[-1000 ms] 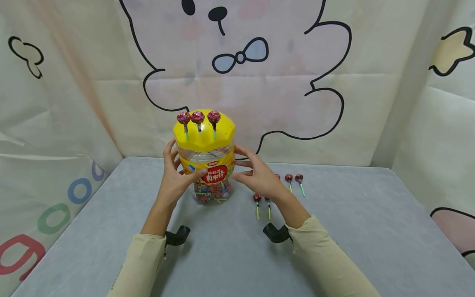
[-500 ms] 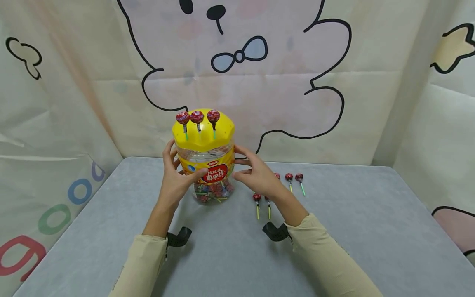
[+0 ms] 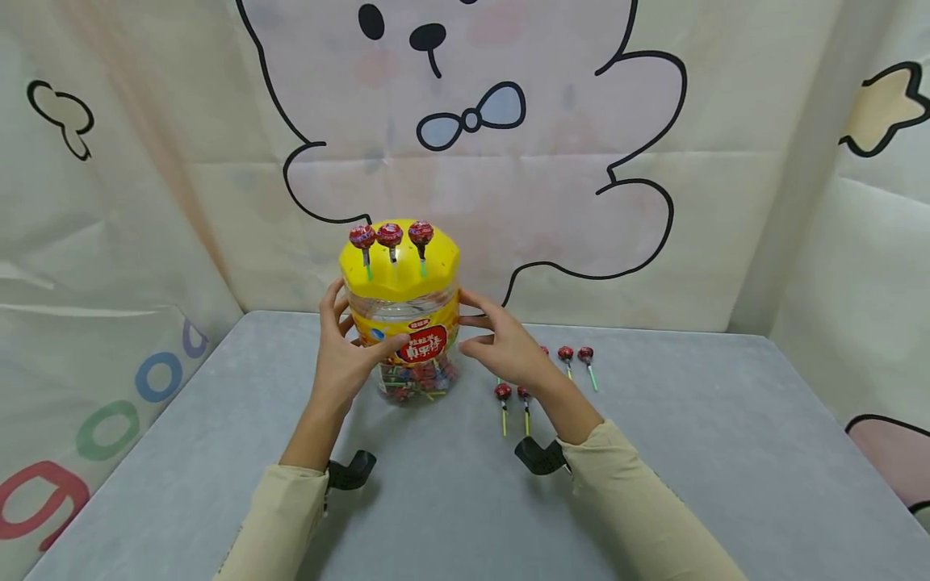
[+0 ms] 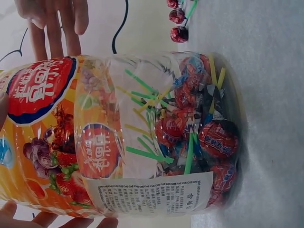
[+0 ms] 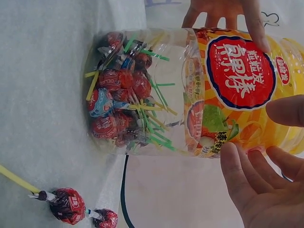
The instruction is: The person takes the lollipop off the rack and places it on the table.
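A clear plastic candy jar (image 3: pixel 421 311) with a yellow lid (image 3: pixel 395 278) stands upright on the grey table. Wrapped lollipops (image 5: pixel 116 90) fill its lower part. Three red lollipops (image 3: pixel 390 235) stick up from the lid. My left hand (image 3: pixel 341 351) grips the jar's left side, thumb across the front label and fingers behind. On the other side my right hand (image 3: pixel 504 343) holds the jar with its fingers along the wall and its thumb near the label. Parts of the fingers of both hands are hidden behind the jar.
Several loose lollipops (image 3: pixel 503 392) lie on the grey table (image 3: pixel 450 500) to the right of the jar, some partly hidden by the right hand and wrist. A printed backdrop (image 3: pixel 581 226) rises behind the table and at both sides.
The head view dips then tilts up slightly, so the scene sits a little lower. Both hands stay on the jar, which has hardly moved.
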The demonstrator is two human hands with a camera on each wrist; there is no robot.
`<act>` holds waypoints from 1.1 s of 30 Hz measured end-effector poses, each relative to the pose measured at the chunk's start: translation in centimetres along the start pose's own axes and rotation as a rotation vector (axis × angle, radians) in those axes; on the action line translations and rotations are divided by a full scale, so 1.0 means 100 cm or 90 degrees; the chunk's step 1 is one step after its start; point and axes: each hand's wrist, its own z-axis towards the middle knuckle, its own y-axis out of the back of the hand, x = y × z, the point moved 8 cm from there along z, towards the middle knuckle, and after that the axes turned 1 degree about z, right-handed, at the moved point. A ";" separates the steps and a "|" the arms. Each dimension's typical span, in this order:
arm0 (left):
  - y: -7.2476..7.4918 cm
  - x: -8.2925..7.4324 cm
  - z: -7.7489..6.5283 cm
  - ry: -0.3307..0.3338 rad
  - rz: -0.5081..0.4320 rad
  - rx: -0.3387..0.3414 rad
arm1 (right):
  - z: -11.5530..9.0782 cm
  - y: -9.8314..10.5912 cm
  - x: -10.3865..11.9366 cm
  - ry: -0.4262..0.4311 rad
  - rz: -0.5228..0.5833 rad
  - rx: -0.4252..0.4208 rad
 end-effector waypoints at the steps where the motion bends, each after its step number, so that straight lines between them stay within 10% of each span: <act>1: -0.001 0.000 0.000 0.000 -0.001 0.001 | 0.000 0.000 0.000 -0.001 0.000 0.001; 33: -0.011 -0.018 -0.021 -0.014 0.025 -0.071 | 0.013 0.001 -0.006 -0.009 -0.014 0.008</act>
